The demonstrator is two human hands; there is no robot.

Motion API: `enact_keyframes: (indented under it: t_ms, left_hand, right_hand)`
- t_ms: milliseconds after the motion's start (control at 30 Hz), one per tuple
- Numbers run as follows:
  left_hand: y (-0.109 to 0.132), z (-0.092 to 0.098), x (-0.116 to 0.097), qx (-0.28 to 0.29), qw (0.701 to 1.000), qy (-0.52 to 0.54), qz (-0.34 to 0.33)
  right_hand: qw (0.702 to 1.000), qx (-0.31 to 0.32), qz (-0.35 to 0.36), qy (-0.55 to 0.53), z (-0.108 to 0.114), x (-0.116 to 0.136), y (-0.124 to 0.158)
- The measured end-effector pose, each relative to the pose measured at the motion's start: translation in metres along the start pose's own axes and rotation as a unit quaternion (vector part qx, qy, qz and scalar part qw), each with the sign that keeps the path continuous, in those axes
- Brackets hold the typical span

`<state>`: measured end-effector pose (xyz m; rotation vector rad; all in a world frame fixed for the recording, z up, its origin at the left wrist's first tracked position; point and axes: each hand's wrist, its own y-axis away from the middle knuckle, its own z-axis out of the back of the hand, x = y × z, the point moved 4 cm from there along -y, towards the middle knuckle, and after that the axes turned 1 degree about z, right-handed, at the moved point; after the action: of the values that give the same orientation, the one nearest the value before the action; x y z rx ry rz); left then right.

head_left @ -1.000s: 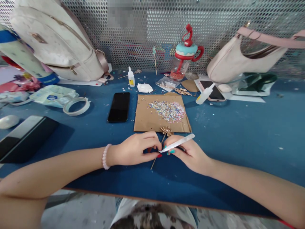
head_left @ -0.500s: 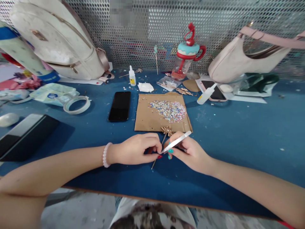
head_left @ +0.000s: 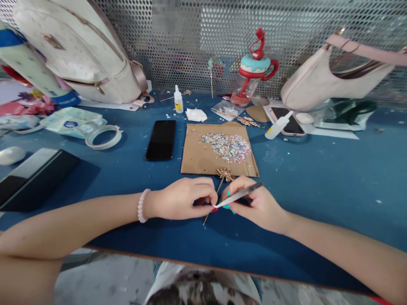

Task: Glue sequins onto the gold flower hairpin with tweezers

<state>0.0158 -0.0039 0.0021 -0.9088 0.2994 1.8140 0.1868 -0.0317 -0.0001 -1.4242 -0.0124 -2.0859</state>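
Note:
My right hand [head_left: 257, 207] grips a pair of silver tweezers [head_left: 240, 194], their tips pointing left and down. Those tips meet the pinched thumb and forefinger of my left hand [head_left: 187, 198]; whatever lies between these fingertips is too small to make out. A thin stick with a gold flower-like head [head_left: 225, 174] runs slantwise under the fingertips, its head by the cardboard's front edge. Whether my left fingers hold the stick I cannot tell. Just beyond both hands, a cardboard sheet [head_left: 192, 156] carries a heap of small shiny multicoloured pieces [head_left: 227, 146].
A black phone [head_left: 161, 140] lies left of the cardboard. Glue bottles [head_left: 178, 101] stand or lean behind it and to the right. Further out are a tape roll [head_left: 103, 137], a dark box [head_left: 34, 178], a backpack [head_left: 85, 55], a lidded cup [head_left: 251, 76] and a handbag [head_left: 318, 76].
The tweezers have tilted flatter in my right hand, their rear end now lower and further right. My left hand stays pinched at their tips. The whole view has shifted slightly.

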Motion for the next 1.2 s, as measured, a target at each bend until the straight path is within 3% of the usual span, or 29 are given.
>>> enact_keyframes:
  t_ms: [233, 433, 1200]
  left_hand:
    - [0.0002, 0.0002, 0.0008, 0.014, 1.000, -0.013, -0.005]
    - [-0.0011, 0.0041, 0.0037, 0.061, 0.997, 0.010, -0.038]
    - [0.0015, 0.0032, 0.0013, 0.113, 0.991, -0.004, -0.070]
  right_hand:
    - [0.999, 0.023, 0.024, -0.005, -0.0014, 0.0049, -0.0011]
    - [0.998, 0.032, 0.043, -0.013, -0.0017, 0.0060, -0.0028]
    - [0.997, 0.069, 0.021, -0.006, -0.0054, 0.0057, -0.0011]
